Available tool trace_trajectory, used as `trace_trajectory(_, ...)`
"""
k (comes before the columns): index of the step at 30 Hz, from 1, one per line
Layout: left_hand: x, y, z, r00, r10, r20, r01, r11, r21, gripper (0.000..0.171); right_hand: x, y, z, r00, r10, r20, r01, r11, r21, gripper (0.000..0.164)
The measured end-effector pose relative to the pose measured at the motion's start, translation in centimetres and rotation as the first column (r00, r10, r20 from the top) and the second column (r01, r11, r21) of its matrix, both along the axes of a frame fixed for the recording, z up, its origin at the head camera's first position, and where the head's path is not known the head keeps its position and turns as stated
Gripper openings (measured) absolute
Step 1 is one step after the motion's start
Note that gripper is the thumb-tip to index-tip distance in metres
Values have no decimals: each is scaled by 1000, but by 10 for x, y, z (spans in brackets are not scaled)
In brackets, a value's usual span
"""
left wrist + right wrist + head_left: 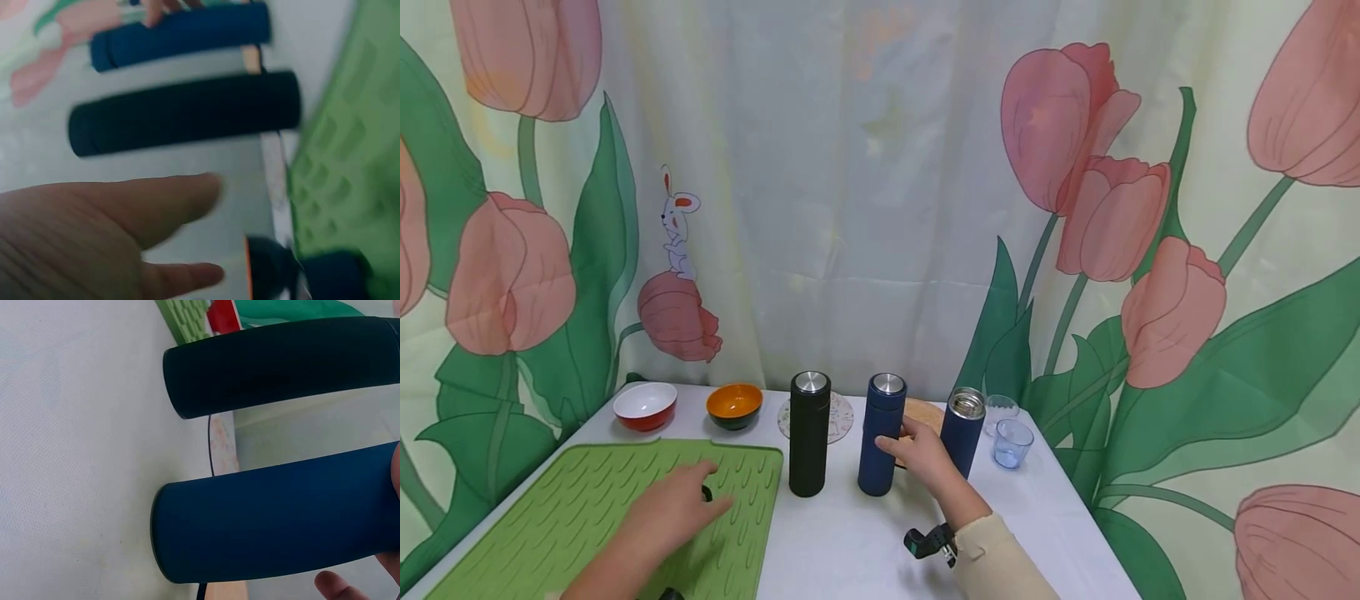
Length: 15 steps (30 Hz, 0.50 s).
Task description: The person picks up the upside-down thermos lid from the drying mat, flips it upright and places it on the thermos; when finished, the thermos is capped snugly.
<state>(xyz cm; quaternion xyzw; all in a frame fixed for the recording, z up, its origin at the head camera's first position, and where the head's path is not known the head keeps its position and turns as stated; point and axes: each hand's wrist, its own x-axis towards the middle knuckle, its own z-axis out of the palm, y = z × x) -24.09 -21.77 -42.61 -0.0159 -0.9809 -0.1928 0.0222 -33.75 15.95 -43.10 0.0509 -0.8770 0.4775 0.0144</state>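
- Head view: shows a capped navy bottle (877,425), slim, matte and cylindrical, standing upright on the smooth white cloth (850,542), between a black bottle (808,437) and an uncapped navy bottle (964,437).
- Shows the right hand (925,458) gripping the capped navy bottle from its right side, thumb across the front.
- Shows the left hand (673,508) loosely spread above the green mat (756,475), thumb held out, holding nothing.
- Shows round, shiny steel tops on 2 bottles, and a bare steel mouth on the 3rd; shows these in the head view alone.
- Shows, likewise only there, 2 glasses at the right: a blue-tinted glass (1012,442) and a clear glass (1000,408) just behind.
- Shows 2 rounded, glossy bowls beyond the mat: a red-and-white bowl (643,419) and an orange-lined bowl (734,423), dark outside.
- Left wrist view: blurs much, yet adds the left thumb and 1 finger straight, apart from the bottles; shows the mat's elongated raised ridges.
- Right wrist view: adds the bottles' rounded base edges, a fine-grained cloth texture and a thin dark line behind; crops most of the right hand, with 1 fingertip just apart from the capped navy bottle.
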Motion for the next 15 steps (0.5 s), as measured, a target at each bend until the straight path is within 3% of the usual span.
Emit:
trace_trajectory(3,-4,-15,-10,997,21,77,-16,998,-69,88,0,0,0,1000,-4,7,4,1000,9,74)
trace_trajectory(8,-12,-32,-24,984,59,171,-44,995,-92,100,-3,0,3,1000,1,16,-1,1000,3,72)
trace_trajectory(15,-21,-45,-37,987,73,141,-56,991,-120,108,-5,-1,4,999,-3,38,3,1000,11,71)
